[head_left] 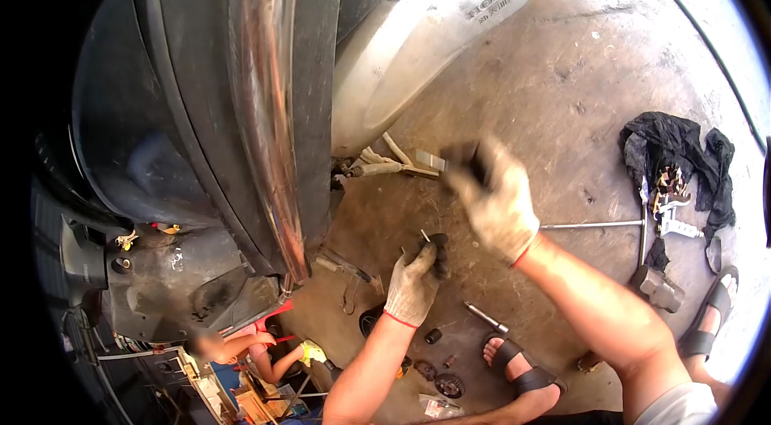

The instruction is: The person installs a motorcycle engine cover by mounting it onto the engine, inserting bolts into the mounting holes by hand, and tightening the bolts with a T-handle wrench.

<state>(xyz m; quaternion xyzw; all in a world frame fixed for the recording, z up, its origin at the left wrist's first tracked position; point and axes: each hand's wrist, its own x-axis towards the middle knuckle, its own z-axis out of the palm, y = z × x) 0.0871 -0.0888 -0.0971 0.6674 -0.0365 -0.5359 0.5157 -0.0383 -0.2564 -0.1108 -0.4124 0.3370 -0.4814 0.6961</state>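
My left hand (414, 288), in a pale work glove with dark fingertips, is closed around a thin light-coloured pin (426, 235) that pokes up past the thumb. What else lies in that grip is hidden. My right hand (494, 204), gloved the same way, is raised above the floor and smeared by motion. Close to its fingertips is a flat silvery-white piece (431, 160); I cannot tell whether the hand holds it. Beyond it, pale stick-like parts (377, 165) sit beneath the white scooter panel (401, 47) marked HONDA.
A dark scooter body (201, 87) fills the left. Right of me are a T-shaped wrench (602, 225), a hammer head (661, 288) and black cloth (675, 144). A metal tool (486, 317), a socket (434, 337) and a gear (449, 385) lie near my foot. Another person (261, 345) sits at lower left.
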